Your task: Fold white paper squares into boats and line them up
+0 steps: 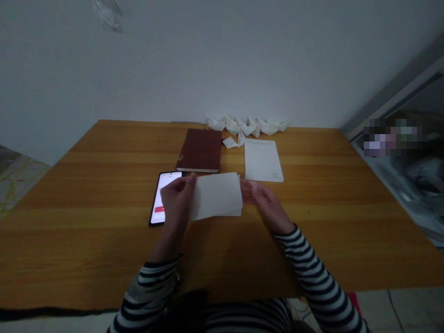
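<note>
A white sheet of paper (217, 196), folded into a rectangle with its layers slightly offset at the right edge, is held up above the table. My left hand (177, 199) pinches its left end between thumb and fingers. At the other end, my right hand (265, 201) has its fingers stretched out toward the right edge of the paper, the fingertips partly hidden there. Its thumb stands off the sheet. Whether the right fingertips touch the paper I cannot tell. Behind my left hand lies a phone (158, 203) with a lit screen, partly covered by the hand.
A dark red notebook (201, 150) lies on the wooden table (319, 222) beyond the paper. To its right is a flat white pad or sheet (262, 159). Several folded paper boats (248, 126) stand in a row along the wall, with a small white piece (229, 142) nearby.
</note>
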### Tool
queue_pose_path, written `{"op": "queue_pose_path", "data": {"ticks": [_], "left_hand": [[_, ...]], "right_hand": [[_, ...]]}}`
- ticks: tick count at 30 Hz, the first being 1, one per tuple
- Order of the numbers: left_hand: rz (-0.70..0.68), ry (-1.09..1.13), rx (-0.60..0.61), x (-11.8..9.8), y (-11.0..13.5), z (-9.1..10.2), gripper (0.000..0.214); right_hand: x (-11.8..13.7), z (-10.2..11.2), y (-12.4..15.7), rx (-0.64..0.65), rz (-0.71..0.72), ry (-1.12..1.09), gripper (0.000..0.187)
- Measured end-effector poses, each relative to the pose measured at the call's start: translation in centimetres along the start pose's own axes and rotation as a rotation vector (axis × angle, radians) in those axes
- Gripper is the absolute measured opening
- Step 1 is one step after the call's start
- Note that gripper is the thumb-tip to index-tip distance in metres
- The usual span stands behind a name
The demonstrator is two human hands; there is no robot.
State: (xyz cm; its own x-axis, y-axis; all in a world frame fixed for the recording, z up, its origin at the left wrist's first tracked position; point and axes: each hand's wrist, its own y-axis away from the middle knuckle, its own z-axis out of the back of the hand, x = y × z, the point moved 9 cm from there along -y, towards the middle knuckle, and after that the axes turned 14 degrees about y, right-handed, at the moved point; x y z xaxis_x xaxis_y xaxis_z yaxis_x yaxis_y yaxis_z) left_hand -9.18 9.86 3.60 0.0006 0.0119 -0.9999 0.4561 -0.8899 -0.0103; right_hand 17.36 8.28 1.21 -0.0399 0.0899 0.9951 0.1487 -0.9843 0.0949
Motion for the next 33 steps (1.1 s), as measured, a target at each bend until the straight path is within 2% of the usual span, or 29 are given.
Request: {"op": "queue_pose_path", "data": {"ticks": [3, 7, 9, 12, 14, 16, 19, 22, 25, 29, 33], "left_hand": [[0.02, 0.02, 0.123, 0.5, 1.0, -2.1, 0.025], [-0.031, 0.006, 0.37, -0.1, 2.1, -4.5, 0.017], [-0.141, -0.051, 0.498, -1.2, 2.8, -5.5, 0.012], [-0.4, -0.165, 0.62, -3.4, 4.2, -6.7, 0.008], [-0.636, -0.262, 0.617, -4.9, 5.4, -7.1, 0.009], [-0.879, -0.361, 0.562, -6.2, 6.9, -7.3, 0.009], [-1.12, -0.408, 0.492, -7.5, 9.2, -7.5, 0.011], [-1.206, -0.373, 0.44, -8.1, 10.5, -7.3, 0.019], [-1.225, -0.373, 0.375, -8.3, 10.8, -6.9, 0.026], [-1.221, -0.426, 0.294, -8.3, 10.6, -6.6, 0.023], [-1.247, -0.464, 0.271, -8.5, 10.6, -6.6, 0.022]], "right_hand": [[-0.2, -0.7, -0.2, -0.046, 0.012, -0.041, 0.051], [-0.8, 0.9, -0.3, -0.153, 0.008, 0.1, 0.027], [-0.4, 1.7, -0.1, -0.183, 0.045, 0.194, 0.021], [1.6, 2.3, 0.6, -0.198, 0.165, 0.341, 0.014], [3.7, 2.1, 1.3, -0.22, 0.293, 0.487, 0.011], [5.9, 1.2, 2.0, -0.219, 0.435, 0.658, 0.012], [8.4, -0.8, 2.9, -0.197, 0.611, 0.878, 0.014], [10.4, -2.2, 3.7, -0.274, 0.748, 1.007, 0.014], [11.5, -3.2, 4.1, -0.359, 0.825, 1.068, 0.012], [11.7, -3.7, 4.0, -0.408, 0.829, 1.084, 0.013], [11.4, -3.6, 3.8, -0.415, 0.829, 1.084, 0.013]]}}
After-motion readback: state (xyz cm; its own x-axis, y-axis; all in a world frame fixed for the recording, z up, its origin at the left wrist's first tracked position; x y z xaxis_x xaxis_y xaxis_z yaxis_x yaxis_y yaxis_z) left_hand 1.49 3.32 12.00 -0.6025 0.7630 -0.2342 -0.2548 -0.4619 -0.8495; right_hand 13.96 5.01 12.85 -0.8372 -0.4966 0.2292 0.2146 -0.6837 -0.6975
